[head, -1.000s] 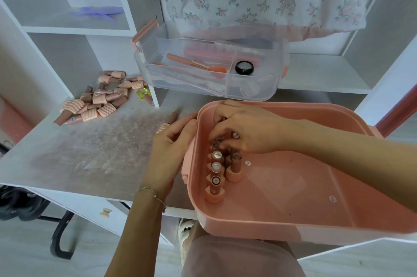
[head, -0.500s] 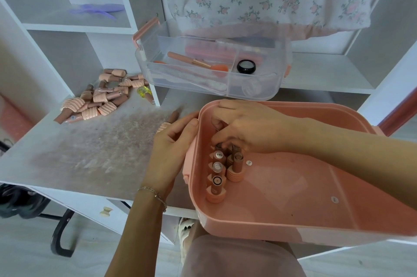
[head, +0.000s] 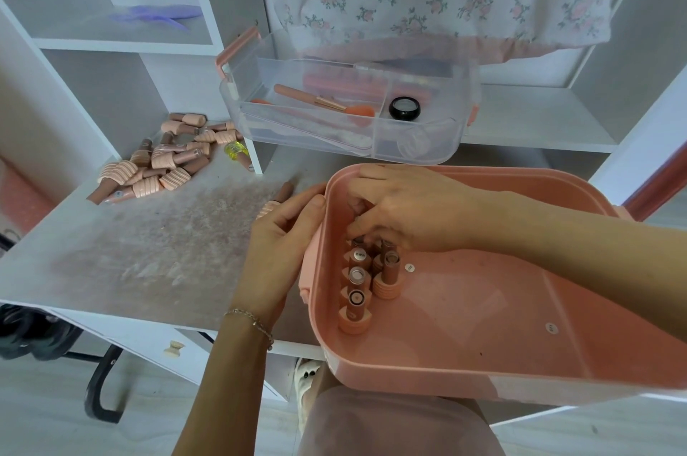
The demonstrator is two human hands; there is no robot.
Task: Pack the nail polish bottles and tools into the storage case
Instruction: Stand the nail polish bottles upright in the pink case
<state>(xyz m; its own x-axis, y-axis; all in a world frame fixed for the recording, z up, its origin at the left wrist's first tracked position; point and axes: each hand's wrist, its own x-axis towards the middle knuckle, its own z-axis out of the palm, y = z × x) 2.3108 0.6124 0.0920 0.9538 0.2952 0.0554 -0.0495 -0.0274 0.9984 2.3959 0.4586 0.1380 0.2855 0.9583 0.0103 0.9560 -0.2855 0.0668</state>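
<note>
Two hands at the pink storage case (head: pixel 483 355). Right hand (head: pixel 412 210) is inside its near-left corner, fingers curled down onto the upright nail polish bottles (head: pixel 366 277) packed there; what exactly it pinches is hidden under the palm. Those bottles stand in two short rows, long axes vertical, brown caps up. Left hand (head: pixel 282 232) grips the case's left wall, thumb over the rim; one bottle (head: pixel 277 199) lies on the desk (head: pixel 148 243) just beyond its fingers, mostly hidden. Loose pile of bottles (head: pixel 167 162) lies flat well off to the left of that hand, pointing all ways. Beyond the right hand: clear tray (head: pixel 420 147) holding a brush (head: pixel 319 104) and a black jar (head: pixel 404 108).
</note>
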